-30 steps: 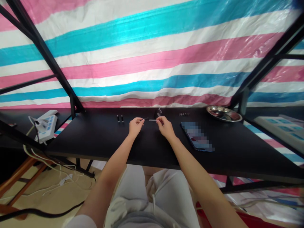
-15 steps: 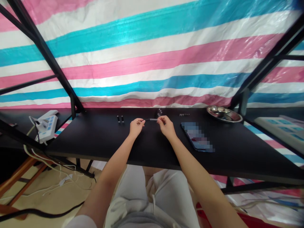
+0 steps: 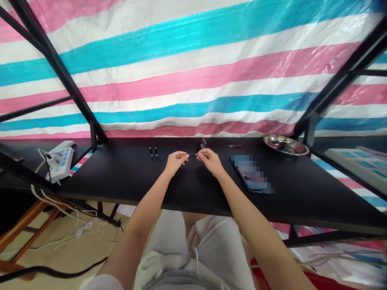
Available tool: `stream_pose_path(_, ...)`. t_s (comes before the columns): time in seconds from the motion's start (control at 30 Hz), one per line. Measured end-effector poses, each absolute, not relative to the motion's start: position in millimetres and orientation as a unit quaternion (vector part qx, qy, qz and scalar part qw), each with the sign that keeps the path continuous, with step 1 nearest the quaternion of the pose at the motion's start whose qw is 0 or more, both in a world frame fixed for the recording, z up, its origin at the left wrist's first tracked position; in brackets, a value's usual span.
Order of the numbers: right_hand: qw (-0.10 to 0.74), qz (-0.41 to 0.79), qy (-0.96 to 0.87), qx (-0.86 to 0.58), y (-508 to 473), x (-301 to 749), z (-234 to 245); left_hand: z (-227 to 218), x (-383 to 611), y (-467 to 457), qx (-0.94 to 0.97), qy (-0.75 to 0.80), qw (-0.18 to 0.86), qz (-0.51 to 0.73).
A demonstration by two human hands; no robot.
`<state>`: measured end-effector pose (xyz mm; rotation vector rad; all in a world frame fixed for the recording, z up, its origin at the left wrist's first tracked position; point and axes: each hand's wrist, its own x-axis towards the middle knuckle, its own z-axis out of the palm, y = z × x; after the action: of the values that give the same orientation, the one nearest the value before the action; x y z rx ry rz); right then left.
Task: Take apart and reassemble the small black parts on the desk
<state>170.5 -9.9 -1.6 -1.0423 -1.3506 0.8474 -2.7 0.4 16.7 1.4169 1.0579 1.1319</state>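
Above the middle of the black table, my left hand [image 3: 176, 162] pinches the left end of a thin, dark pen-like rod [image 3: 192, 154]. My right hand [image 3: 211, 162] is closed at the rod's other end, where a small greyish bit shows by the fingertips. Only a short dark stretch of the rod is visible between the hands; the rest is hidden by fingers. Just behind my right hand stands a small cluster of grey-tipped pieces [image 3: 203, 142], partly covered. Left of my left hand, two short black cylinders with pale lower ends [image 3: 153, 152] stand side by side.
Several tiny silvery pieces [image 3: 235, 146] lie in a row toward the back. A blurred-out phone [image 3: 250, 177] rests right of my hands, with a round metal dish [image 3: 269, 140] beyond it. White power strips [image 3: 62, 171] sit at the left. Black metal posts [image 3: 68, 86] frame the table [image 3: 121, 177].
My hands have come closer together, and less of the rod shows between them. The clear-greyish stretch seen before near my right fingers is now mostly hidden.
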Motion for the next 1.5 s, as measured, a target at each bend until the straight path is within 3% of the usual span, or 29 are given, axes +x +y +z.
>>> stream_pose_path(0.73,0.524,0.637,-0.429,-0.368,-30,150,17,13,7,-8,0.652,0.381,0.475,0.452)
stream_pose_path(0.87,0.503,0.651,-0.43,-0.372,-27,150,13,15,5,-7,0.705,0.416,0.407,0.406)
stream_pose_path(1.1,0.508,0.629,-0.439,-0.392,-28,155,16,22,-27,9,0.657,0.632,0.148,0.383)
stream_pose_path(1.23,0.511,0.623,-0.441,-0.395,-28,156,17,28,-47,15,0.601,0.725,0.112,0.318)
stream_pose_path(1.5,0.503,0.62,-0.452,-0.398,-28,156,16,23,-61,23,0.573,0.764,0.098,0.28)
